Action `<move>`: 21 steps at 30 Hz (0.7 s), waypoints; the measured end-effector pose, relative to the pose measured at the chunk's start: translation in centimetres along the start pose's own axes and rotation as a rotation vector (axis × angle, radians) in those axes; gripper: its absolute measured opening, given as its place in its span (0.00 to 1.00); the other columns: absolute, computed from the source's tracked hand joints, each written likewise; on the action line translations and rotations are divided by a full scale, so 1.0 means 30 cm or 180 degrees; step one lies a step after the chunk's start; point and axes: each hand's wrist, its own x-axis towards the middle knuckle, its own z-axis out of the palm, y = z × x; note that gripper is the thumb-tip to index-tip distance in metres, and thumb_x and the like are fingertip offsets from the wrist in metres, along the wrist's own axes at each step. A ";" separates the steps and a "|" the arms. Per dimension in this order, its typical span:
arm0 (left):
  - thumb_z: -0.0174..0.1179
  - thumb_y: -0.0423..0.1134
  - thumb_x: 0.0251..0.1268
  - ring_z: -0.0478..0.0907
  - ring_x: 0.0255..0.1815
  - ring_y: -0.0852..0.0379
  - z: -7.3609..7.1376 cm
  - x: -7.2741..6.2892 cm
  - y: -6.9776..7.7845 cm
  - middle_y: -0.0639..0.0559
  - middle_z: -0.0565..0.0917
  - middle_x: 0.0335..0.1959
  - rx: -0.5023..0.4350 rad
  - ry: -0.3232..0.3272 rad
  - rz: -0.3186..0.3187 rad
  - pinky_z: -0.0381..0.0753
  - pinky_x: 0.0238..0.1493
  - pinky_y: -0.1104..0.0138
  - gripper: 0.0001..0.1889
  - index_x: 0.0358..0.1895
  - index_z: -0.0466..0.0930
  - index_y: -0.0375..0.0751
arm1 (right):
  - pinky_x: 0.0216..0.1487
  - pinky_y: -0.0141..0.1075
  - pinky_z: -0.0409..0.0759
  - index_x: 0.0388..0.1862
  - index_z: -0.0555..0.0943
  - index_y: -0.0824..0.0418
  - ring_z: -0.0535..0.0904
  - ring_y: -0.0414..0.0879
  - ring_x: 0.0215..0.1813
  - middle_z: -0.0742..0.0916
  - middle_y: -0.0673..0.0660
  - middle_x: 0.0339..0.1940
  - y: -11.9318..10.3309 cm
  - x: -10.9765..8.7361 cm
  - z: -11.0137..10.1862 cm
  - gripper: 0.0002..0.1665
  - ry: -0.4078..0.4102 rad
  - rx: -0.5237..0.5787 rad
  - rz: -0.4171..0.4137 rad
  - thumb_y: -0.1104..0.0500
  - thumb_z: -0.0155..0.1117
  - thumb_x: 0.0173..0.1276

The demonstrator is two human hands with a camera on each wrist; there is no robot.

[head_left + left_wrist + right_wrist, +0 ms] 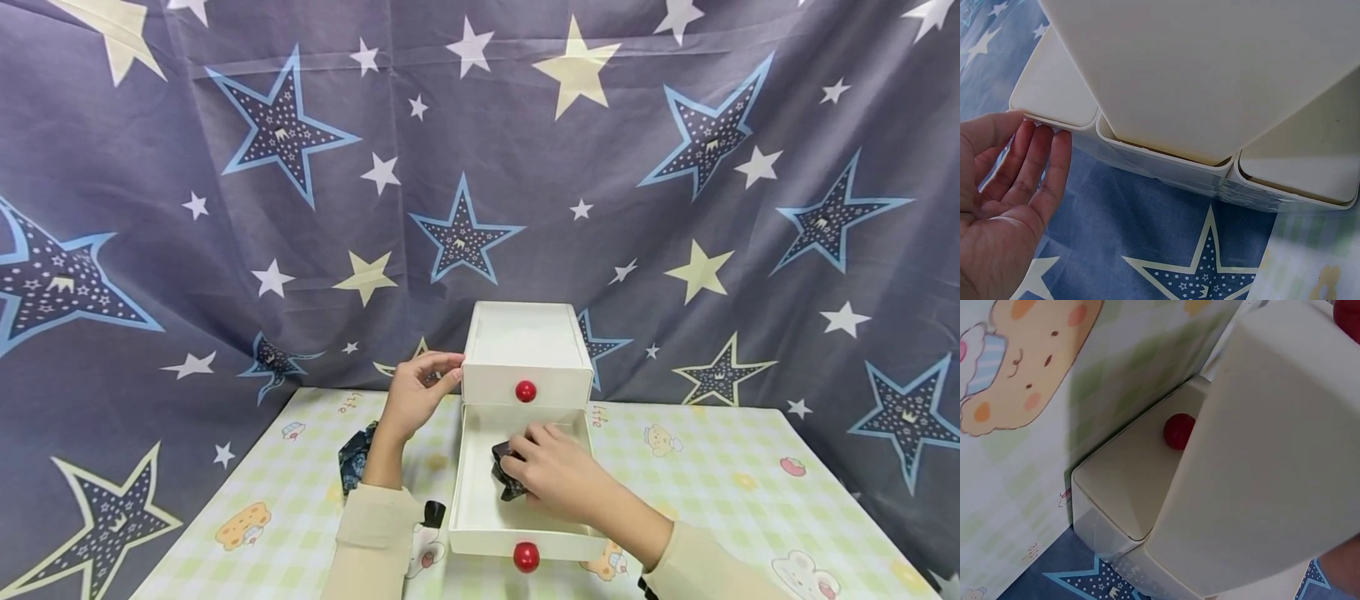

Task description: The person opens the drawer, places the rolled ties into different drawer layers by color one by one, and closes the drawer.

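A white drawer unit [528,333] with red knobs stands on the table, its middle drawer [472,500] pulled out. Inside that drawer, my right hand [558,471] grips a dark crumpled bundle [507,475] with curled fingers; its material is unclear. My left hand [420,392] touches the upper left side of the unit, and in the left wrist view its fingertips [1060,144] rest along the edge of the top tier. The closed top drawer has a red knob [526,391]. In the right wrist view the pulled-out drawer hides most of the bottom drawer [1129,469].
A dark blue patterned bundle [356,457] lies on the table left of my left forearm. A green checked cloth [697,483] with cartoon prints covers the table. A grey star-patterned curtain [510,133] hangs right behind the unit.
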 end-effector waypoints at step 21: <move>0.69 0.33 0.68 0.82 0.45 0.53 0.002 0.001 0.006 0.41 0.87 0.48 -0.0084 -0.0003 0.0002 0.77 0.34 0.71 0.12 0.52 0.88 0.36 | 0.53 0.39 0.77 0.52 0.86 0.54 0.75 0.46 0.47 0.85 0.49 0.46 -0.005 0.000 -0.027 0.34 -0.0097 0.0720 0.0032 0.31 0.75 0.58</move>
